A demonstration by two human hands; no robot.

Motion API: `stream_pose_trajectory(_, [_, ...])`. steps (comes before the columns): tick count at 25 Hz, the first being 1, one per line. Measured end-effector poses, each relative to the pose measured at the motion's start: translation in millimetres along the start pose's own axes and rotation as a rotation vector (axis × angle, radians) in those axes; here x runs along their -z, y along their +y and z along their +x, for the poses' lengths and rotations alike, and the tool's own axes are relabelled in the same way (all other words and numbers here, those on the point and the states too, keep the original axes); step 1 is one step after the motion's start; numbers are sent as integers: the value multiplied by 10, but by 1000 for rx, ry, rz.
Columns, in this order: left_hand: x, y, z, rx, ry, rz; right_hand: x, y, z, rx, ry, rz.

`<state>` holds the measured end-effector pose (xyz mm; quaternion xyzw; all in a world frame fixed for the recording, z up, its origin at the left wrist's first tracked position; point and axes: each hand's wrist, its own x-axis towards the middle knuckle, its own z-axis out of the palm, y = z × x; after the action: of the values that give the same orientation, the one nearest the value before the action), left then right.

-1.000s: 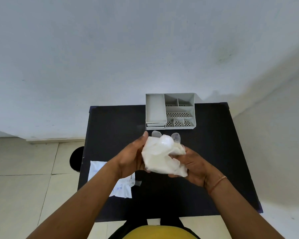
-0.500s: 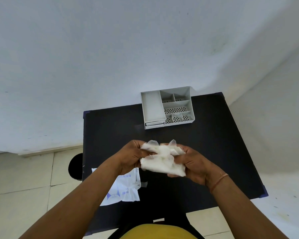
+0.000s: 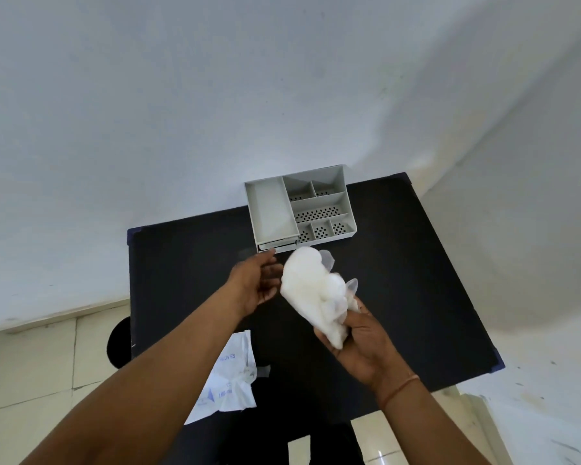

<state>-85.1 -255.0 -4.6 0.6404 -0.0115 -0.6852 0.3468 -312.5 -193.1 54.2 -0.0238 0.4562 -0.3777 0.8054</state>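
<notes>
A crumpled wad of thin translucent white plastic gloves (image 3: 311, 290) is held up above the black table (image 3: 399, 280). My right hand (image 3: 361, 344) grips its lower end between thumb and fingers. To the wad's left my left hand (image 3: 257, 283) is open, palm toward the wad, fingers relaxed and not touching it. A grey plastic organiser tray (image 3: 270, 209) with several compartments, some with perforated floors, sits at the table's far edge against the wall.
A torn white glove packet (image 3: 230, 377) with blue print lies at the table's near left edge, partly overhanging. A dark round object (image 3: 118, 344) stands on the tiled floor left of the table. White walls close in behind and to the right.
Both hands held the wad between them before. Now my left hand has let go and moved left, and my right hand alone holds the wad, raised toward the tray.
</notes>
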Motion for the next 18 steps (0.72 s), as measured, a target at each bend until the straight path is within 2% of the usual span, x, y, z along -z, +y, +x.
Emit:
stream_pose_trajectory(2, [-138, 44, 221, 16, 87, -91, 59, -25, -11, 30, 70, 45])
stream_pose_trajectory(6, [-328, 93, 511, 20, 135, -257, 168, -75, -120, 45, 97, 98])
stream_pose_trajectory(18, [-437, -55, 628, -104, 194, -214, 290, -271, -153, 74, 54, 126])
